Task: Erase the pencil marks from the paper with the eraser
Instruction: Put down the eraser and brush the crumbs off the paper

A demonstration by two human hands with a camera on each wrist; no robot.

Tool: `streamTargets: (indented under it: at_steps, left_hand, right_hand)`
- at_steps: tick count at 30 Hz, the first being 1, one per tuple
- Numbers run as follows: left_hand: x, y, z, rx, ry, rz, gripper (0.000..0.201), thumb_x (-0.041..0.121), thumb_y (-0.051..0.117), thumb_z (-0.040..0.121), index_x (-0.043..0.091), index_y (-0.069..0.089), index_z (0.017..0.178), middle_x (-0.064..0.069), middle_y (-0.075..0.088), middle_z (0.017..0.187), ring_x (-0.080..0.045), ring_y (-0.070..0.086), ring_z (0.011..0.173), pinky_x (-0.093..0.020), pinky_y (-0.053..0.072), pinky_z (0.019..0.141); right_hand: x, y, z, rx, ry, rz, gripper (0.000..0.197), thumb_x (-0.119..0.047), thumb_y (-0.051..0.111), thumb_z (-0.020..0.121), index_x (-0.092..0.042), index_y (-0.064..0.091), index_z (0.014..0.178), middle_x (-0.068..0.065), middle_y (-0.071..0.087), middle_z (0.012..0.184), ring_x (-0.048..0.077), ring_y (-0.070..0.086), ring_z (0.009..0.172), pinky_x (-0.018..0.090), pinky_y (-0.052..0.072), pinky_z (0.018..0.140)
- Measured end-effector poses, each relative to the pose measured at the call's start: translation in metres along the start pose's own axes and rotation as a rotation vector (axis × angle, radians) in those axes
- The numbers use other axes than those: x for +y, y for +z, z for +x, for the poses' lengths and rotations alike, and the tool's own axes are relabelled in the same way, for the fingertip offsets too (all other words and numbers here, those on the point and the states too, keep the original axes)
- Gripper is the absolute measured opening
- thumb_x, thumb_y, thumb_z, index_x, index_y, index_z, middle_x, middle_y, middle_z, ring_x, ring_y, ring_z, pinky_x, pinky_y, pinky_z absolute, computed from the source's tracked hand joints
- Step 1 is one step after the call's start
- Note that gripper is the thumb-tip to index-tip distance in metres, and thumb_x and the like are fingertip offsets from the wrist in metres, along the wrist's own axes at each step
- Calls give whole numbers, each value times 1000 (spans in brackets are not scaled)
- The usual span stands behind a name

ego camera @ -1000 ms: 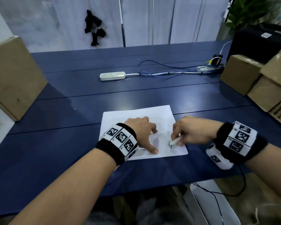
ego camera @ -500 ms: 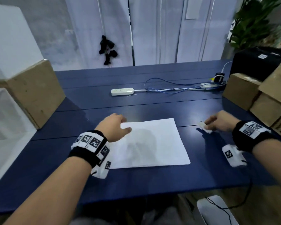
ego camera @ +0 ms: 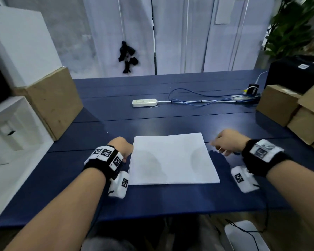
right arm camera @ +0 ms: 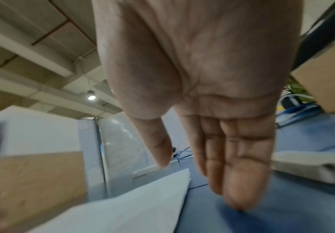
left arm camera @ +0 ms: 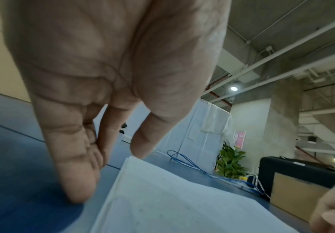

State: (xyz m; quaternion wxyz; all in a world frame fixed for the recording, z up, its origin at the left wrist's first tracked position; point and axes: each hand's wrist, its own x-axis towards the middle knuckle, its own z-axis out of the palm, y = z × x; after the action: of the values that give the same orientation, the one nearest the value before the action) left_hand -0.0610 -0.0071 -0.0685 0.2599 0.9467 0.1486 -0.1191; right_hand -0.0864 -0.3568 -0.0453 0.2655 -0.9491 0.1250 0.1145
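**Both hands off the paper, eraser down**

Starting on the left: the left hand (ego camera: 121, 146) is now sitting off the paper (ego camera: 172, 158), just beside its left edge, where a second ago it was pressing the sheet flat. Its fingers (left arm camera: 78, 186) are hanging straight and relaxed, tips down on the blue table (ego camera: 152, 200), gripping nothing.

Moving to the middle, the paper is lying flat between the two hands. A second ago the marks were being rubbed near its right edge; now, from the head view, no pencil marks are showing, only soft shadows, though faint traces would be too small to tell.

Over on the right, the right hand (ego camera: 227, 144) is hovering just past the paper's right edge, fingers (right arm camera: 240, 181) straight and empty. The eraser (right arm camera: 310, 168), pinched in those fingers a moment back, is lying on the table to the right of them, blurred but apart from the hand.

Both hands letting go suggests the erasing is finishing, or already done.
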Motion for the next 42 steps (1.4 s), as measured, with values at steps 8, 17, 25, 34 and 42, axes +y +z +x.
streamTargets:
  at_steps: [8, 17, 25, 34, 42]
  left_hand:
    - [33, 7, -27, -43, -35, 138, 30, 32, 76, 78, 12, 54, 72, -5, 64, 80, -25, 64, 77, -29, 50, 67]
    - [29, 14, -37, 33, 18, 260, 36, 30, 84, 68, 17, 52, 66, -3, 59, 71, -27, 61, 74, -27, 46, 63]
    - [10, 24, -53, 88, 52, 159, 35, 41, 73, 75, 15, 50, 69, -1, 58, 73, -21, 57, 67, -24, 37, 48]
    - [-28, 21, -119, -179, 141, -439, 34, 44, 72, 84, 10, 70, 81, -6, 71, 81, -16, 68, 71, -23, 54, 71]
    - [-63, 60, -193, -554, 58, -897, 33, 7, 60, 89, -8, 63, 119, -25, 66, 118, -38, 65, 109, -44, 55, 90]
  right_hand:
    - [-60, 27, -7, -40, 31, -183, 48, -34, 59, 92, -2, 57, 128, 14, 64, 111, 32, 63, 96, 31, 46, 78]
    - [-63, 22, -7, -149, 82, -32, 19, -22, 58, 92, -4, 54, 95, 8, 45, 73, 23, 46, 62, 29, 40, 59]
    - [-1, 35, 5, -149, -39, 534, 30, 0, 61, 91, 5, 60, 120, 23, 65, 118, 25, 64, 85, 41, 56, 85]
    - [43, 34, -58, -383, -70, 949, 24, 7, 48, 96, 13, 58, 117, 22, 67, 115, 25, 70, 86, 33, 61, 74]
    - [108, 53, -130, -519, -83, 994, 32, 5, 51, 93, 16, 56, 123, 25, 66, 121, 29, 72, 92, 34, 61, 81]
